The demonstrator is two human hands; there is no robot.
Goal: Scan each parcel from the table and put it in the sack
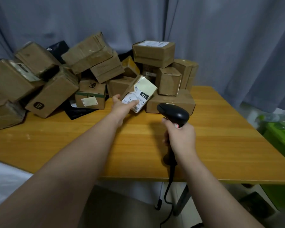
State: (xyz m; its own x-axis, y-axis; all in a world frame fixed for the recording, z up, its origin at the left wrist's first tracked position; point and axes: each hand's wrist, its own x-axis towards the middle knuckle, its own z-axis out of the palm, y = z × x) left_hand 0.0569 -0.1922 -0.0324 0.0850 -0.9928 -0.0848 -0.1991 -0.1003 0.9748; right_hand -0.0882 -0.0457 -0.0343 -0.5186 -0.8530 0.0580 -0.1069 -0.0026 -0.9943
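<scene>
My left hand (pixel 122 106) grips a small cardboard parcel (pixel 141 92) by its near end, tilted up above the wooden table (pixel 220 137), its white shipping label marked 070 facing me. My right hand (pixel 179 135) holds a black barcode scanner (pixel 174 113) by the handle, its head aimed toward the parcel from the right and a short way off it. The scanner's cable hangs down over the table's front edge. No sack is clearly in view.
A heap of brown cardboard parcels (pixel 56 74) covers the table's back half, with a flat box (pixel 171 102) just behind the held parcel. Grey curtains hang behind. A green bin (pixel 280 142) stands on the right. White fabric (pixel 5 180) lies at the lower left.
</scene>
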